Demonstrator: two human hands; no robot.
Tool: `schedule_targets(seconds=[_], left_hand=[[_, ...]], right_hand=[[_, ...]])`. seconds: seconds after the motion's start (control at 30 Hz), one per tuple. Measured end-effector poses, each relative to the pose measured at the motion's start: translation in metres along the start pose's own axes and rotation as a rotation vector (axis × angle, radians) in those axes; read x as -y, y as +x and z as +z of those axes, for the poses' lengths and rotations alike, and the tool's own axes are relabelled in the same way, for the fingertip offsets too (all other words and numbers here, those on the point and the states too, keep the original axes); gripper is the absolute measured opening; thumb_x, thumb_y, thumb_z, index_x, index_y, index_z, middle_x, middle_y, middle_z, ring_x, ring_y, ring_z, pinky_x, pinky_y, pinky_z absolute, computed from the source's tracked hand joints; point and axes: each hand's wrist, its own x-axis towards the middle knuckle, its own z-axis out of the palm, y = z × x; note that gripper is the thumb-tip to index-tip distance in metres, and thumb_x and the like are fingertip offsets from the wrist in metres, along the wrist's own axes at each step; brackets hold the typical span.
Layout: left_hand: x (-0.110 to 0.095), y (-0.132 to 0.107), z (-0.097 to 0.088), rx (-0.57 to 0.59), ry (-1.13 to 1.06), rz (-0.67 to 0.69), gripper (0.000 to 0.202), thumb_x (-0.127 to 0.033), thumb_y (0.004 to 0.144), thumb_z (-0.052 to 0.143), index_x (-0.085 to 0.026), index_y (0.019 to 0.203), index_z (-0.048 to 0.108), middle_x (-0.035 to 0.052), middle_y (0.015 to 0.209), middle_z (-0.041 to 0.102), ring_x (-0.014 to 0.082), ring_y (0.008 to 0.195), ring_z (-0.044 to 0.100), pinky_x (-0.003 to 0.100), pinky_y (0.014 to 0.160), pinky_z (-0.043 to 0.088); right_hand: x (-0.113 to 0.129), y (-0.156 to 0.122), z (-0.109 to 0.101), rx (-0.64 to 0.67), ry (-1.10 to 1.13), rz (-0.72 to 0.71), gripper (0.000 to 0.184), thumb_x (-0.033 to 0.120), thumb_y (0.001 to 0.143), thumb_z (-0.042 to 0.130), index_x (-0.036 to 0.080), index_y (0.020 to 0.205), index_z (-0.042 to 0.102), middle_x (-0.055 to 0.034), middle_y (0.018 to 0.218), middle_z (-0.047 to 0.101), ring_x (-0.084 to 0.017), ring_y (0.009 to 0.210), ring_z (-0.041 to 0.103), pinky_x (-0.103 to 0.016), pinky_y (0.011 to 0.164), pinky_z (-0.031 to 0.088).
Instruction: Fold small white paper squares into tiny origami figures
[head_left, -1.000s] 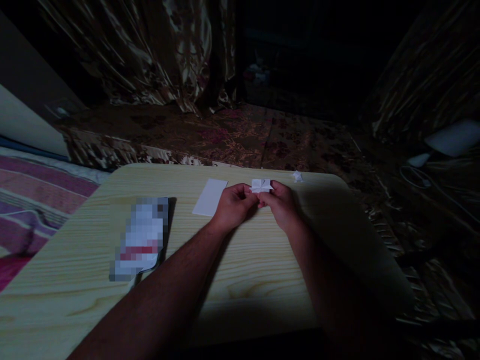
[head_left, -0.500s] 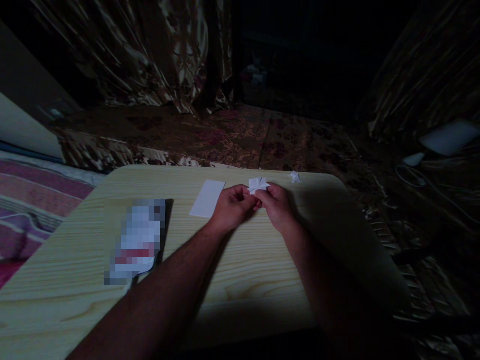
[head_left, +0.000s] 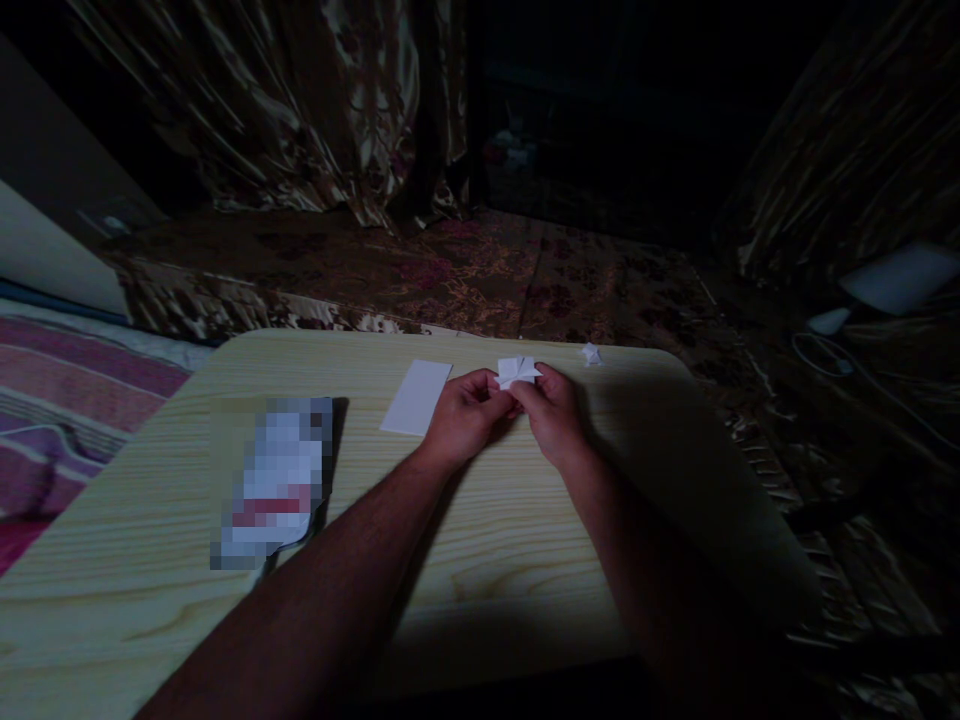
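A small folded white paper, with pointed flaps at its sides, is pinched between my two hands above the far half of the table. My left hand grips its lower left edge with thumb and fingers closed. On the other side my right hand holds it, the thumb pressed on the front fold. Just left of my left hand lies a flat white paper rectangle. A small folded white paper piece rests beyond my right hand, near the far edge.
The pale wooden table has rounded far corners. On its left part lies a blurred-out phone-like object with a cable at its near end. Striped bedding is at the left; a lamp stands at the right.
Almost nothing differs. Both hands keep hold of the folded paper in about the same spot, and the view has shifted very slightly.
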Motion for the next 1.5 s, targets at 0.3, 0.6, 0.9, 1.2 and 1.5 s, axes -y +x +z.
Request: schedule_targets(seconds=[0.3,0.6,0.9,1.2,1.5], left_hand=[[-0.0009,-0.0001,0.0018,-0.042,-0.02,-0.023,0.019,-0.028,0.068,0.07,-0.015,0.066,0.056,-0.0005,0.063,0.061,0.0094,0.057,0.053,0.021,0.057,0.04],[0.0019,0.0006,0.0022,-0.053,-0.021,0.011,0.019,-0.027,0.069,0.069,-0.015,0.067,0.055,0.0002,0.061,0.061,0.0091,0.055,0.053,0.021,0.053,0.038],[0.0055,0.0019,0.0014,-0.074,0.018,-0.009,0.02,-0.031,0.07,0.067,-0.016,0.068,0.054,0.0006,0.063,0.063,0.0103,0.055,0.056,0.022,0.053,0.041],[0.0065,0.0031,0.002,-0.042,0.002,-0.009,0.02,-0.03,0.071,0.067,-0.015,0.069,0.053,-0.0001,0.062,0.062,0.0092,0.054,0.055,0.02,0.052,0.04],[0.0078,0.0032,0.0022,-0.057,-0.004,-0.024,0.019,-0.028,0.069,0.068,-0.015,0.07,0.054,0.0003,0.063,0.063,0.0091,0.053,0.055,0.02,0.052,0.04]], right_hand=[[-0.0012,0.0009,0.0,0.012,0.017,0.002,0.015,0.028,0.072,0.058,0.017,0.082,0.059,0.001,0.07,0.06,-0.011,0.059,0.052,-0.021,0.051,0.044],[0.0024,-0.0012,0.0013,0.009,-0.005,0.024,0.017,0.029,0.073,0.058,0.016,0.083,0.06,0.0014,0.068,0.06,-0.01,0.056,0.052,-0.021,0.05,0.044],[0.0016,0.0001,-0.0009,0.018,0.012,0.076,0.014,0.027,0.07,0.06,0.016,0.079,0.06,0.0019,0.063,0.06,-0.01,0.052,0.051,-0.022,0.049,0.043],[-0.0009,0.0004,-0.0007,0.002,-0.051,0.035,0.014,0.028,0.073,0.056,0.016,0.078,0.062,0.0016,0.064,0.06,-0.01,0.053,0.051,-0.021,0.047,0.042],[0.0,0.0003,-0.0007,-0.002,-0.045,0.041,0.017,0.029,0.073,0.056,0.016,0.082,0.063,0.0003,0.067,0.063,-0.011,0.054,0.051,-0.021,0.049,0.042]])
